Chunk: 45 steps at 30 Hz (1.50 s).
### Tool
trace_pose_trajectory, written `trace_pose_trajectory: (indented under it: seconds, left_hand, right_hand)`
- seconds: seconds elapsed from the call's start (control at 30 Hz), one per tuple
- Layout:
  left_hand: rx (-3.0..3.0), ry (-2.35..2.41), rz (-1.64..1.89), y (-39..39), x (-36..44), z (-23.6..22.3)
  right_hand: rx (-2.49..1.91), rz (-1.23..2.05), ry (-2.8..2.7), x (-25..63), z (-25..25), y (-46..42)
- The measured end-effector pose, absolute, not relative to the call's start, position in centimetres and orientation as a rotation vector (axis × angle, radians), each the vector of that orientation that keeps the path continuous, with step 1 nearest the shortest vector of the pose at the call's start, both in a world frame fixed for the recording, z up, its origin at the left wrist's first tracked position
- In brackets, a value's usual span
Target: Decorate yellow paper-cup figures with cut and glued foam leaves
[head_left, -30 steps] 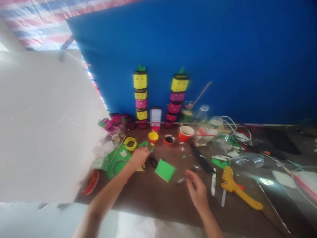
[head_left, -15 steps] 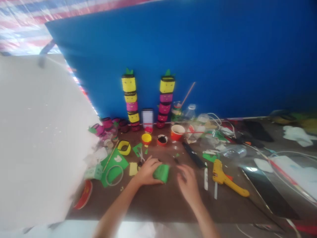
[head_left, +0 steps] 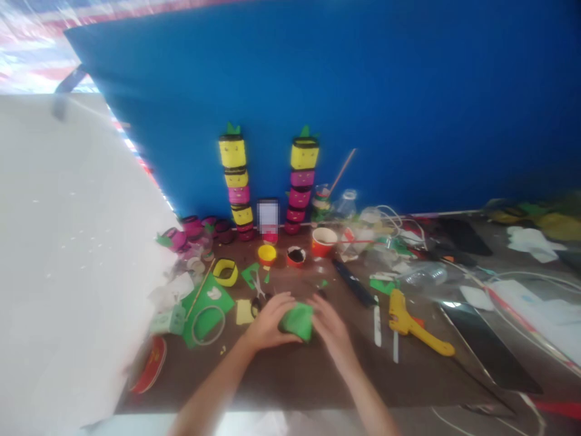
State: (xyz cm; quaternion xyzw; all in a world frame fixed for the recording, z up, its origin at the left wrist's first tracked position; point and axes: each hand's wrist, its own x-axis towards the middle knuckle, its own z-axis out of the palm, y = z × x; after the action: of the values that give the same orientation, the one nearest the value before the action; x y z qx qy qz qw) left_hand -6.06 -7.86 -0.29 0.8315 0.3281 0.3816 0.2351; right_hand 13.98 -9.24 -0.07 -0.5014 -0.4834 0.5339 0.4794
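From the head camera, both hands met near the bench's front edge: the left hand (head_left: 269, 320) and right hand (head_left: 330, 324) closed around a green foam piece (head_left: 297, 320), apparently curling it. A yellow glue gun (head_left: 411, 322) lay toward the bench's right.

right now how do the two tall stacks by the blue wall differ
The left stack runs yellow, yellow, pink, yellow from the top; the right stack has one yellow piece on top, then pink ones. The left stack leans slightly; the right stack stands straighter. Both carry a green leaf on top and stand at the blue wall.
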Motion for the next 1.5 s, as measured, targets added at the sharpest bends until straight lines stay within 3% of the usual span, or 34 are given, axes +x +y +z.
trace_pose_trajectory:
  seconds: [0.2, 0.43, 0.6, 0.8, 1.03, 1.33, 1.5]
  left_hand:
    - [1.884, 0.862, 0.978, -8.7, -5.8, 1.1]
    - [0.817, 0.513, 0.497, -8.2, -5.5, -0.5]
    - [0.473, 0.34, 0.351, -7.3, -6.0, -1.5]
    - [0.384, 0.367, 0.404, -7.2, -6.2, -1.7]
    - [0.37, 0.359, 0.403, -7.1, -6.3, -2.4]
    - [0.507, 0.304, 0.263, -7.0, -6.5, -2.0]
    - [0.653, 0.383, 0.293, -7.4, -6.6, -1.2]
  right_hand:
    - [-1.155, 1.576, -1.105, 15.5, 0.8, -8.3]
    - [-1.231, 1.52, -1.114, 15.6, 1.6, -9.7]
    - [-1.251, 1.347, -1.391, 14.9, 3.5, -11.1]
    - [-1.212, 0.596, -1.923, 14.9, 3.9, -10.3]
    - [-1.128, 0.352, -2.251, 15.1, 4.4, -10.3]
    - [-1.237, 0.339, -1.965, 14.6, 3.6, -10.0]
    - [-1.251, 0.674, -1.91, 13.9, 5.2, -10.0]
